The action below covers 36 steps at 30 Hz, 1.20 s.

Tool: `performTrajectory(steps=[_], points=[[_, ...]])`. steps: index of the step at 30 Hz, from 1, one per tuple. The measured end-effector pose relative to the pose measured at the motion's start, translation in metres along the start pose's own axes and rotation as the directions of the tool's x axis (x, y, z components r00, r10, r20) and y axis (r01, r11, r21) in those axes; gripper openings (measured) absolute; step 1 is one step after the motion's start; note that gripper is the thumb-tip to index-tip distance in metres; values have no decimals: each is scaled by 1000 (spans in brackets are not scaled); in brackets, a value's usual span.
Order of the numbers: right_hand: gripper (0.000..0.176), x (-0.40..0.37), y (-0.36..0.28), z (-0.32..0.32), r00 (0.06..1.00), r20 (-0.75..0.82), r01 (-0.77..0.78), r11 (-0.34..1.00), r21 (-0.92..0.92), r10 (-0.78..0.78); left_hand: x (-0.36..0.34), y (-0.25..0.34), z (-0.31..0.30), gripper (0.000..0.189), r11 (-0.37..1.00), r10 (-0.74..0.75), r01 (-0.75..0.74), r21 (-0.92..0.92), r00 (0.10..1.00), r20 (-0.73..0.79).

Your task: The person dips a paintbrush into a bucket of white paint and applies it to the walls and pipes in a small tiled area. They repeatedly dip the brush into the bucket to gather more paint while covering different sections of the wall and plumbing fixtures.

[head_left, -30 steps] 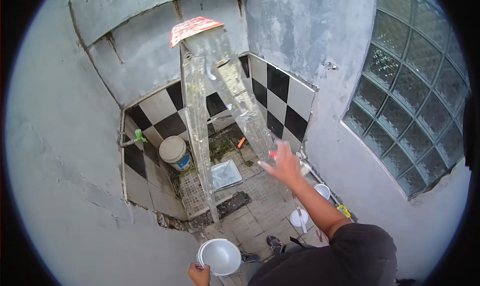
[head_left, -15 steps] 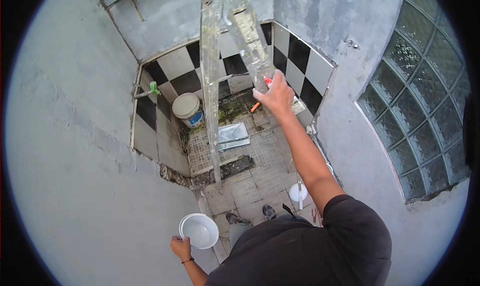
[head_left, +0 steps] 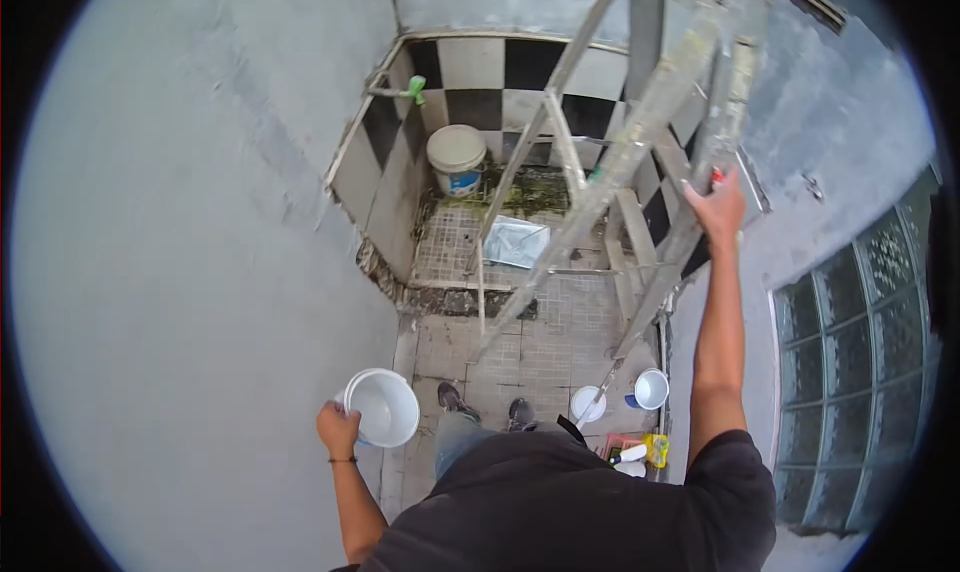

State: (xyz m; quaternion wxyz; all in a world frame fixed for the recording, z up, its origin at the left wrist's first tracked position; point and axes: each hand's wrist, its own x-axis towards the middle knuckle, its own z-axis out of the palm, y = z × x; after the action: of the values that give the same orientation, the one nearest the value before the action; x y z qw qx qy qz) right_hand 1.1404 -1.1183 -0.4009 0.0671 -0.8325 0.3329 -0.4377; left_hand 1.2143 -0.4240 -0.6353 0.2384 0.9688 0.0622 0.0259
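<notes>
1. The wall (head_left: 180,222) is rough grey plaster, patchy and cracked at its foot.
2. A window (head_left: 850,372) of ribbed glass blocks fills the right side.
3. The ladder (head_left: 625,147) is dull, paint-spattered metal, with flat rungs and long straight rails that slant down to the tiled floor (head_left: 520,352).
4. Glossy black and white square tiles (head_left: 500,67) line the far corner.
5. A round white bowl (head_left: 380,407), smooth and shallow, hangs low on the left beside the wall.
6. A white pail (head_left: 456,157) stands in the corner under a green tap (head_left: 415,90).
7. The right hand (head_left: 718,207) is wrapped tight around a ladder rail, arm stretched up.
8. The left hand (head_left: 338,430) is clamped on the bowl's rim.
9. A small white cup (head_left: 650,387) sits by the ladder's foot.
</notes>
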Motion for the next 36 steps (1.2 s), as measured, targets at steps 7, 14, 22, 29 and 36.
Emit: performTrajectory(steps=[7,14,22,29,36], points=[[66,-3,35,-29,994,-23,107,994,-12,-107,15,37,-13,23,991,38,-43,-128,998,-42],[66,-28,43,-51,998,56,6,997,71,-10,49,82,-7,23,967,65,-65,-245,998,-8],[74,-60,72,-61,995,59,-89,986,142,81,86,150,-10,19,936,197,-167,-310,978,66],[76,-82,65,-86,981,-116,-164,985,-50,157,170,178,31,21,918,301,-228,-325,934,193],[15,-108,-64,-180,671,-543,-391,863,319,505,288,205,81,31,872,463,-335,-357,801,380]])
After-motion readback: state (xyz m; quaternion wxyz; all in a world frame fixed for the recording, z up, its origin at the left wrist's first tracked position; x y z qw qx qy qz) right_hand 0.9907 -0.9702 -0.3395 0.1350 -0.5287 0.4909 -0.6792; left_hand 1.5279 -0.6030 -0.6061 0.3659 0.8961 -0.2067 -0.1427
